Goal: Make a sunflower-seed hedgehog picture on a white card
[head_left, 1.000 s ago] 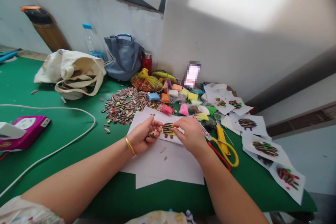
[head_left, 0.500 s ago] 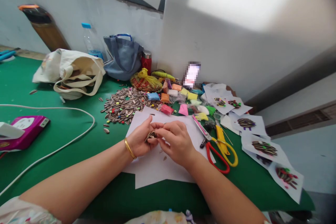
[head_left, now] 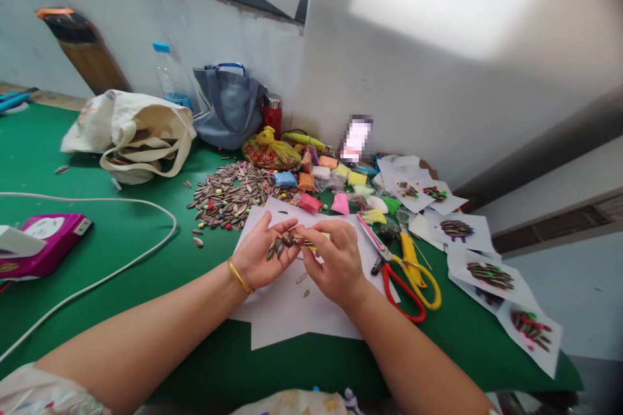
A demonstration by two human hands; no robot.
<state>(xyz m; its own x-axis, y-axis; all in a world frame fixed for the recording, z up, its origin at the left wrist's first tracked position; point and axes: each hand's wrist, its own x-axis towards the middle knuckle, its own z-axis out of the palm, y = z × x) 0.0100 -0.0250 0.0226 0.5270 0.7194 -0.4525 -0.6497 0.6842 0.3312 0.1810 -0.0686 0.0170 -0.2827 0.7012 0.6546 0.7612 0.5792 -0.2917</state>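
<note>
My left hand (head_left: 263, 253) is cupped palm-up over white paper sheets (head_left: 302, 311), holding several striped sunflower seeds (head_left: 281, 246). My right hand (head_left: 331, 256) pinches at those seeds with thumb and forefinger, right against the left palm. A small yellowish piece shows just behind the right fingertips, mostly hidden. A gold bangle sits on my left wrist. Two loose seeds lie on the paper below the hands.
A big pile of sunflower seeds (head_left: 228, 194) and coloured clay packets (head_left: 321, 185) lie behind the paper. Scissors with red and yellow handles (head_left: 403, 269) lie to the right. Finished seed pictures (head_left: 487, 272) line the right edge. Bags, a bottle, a white cable (head_left: 111, 259) and a pink box stand left.
My right hand left the seed-covered piece on the paper and came to my left hand. The left palm has opened upward, showing the seeds it holds.
</note>
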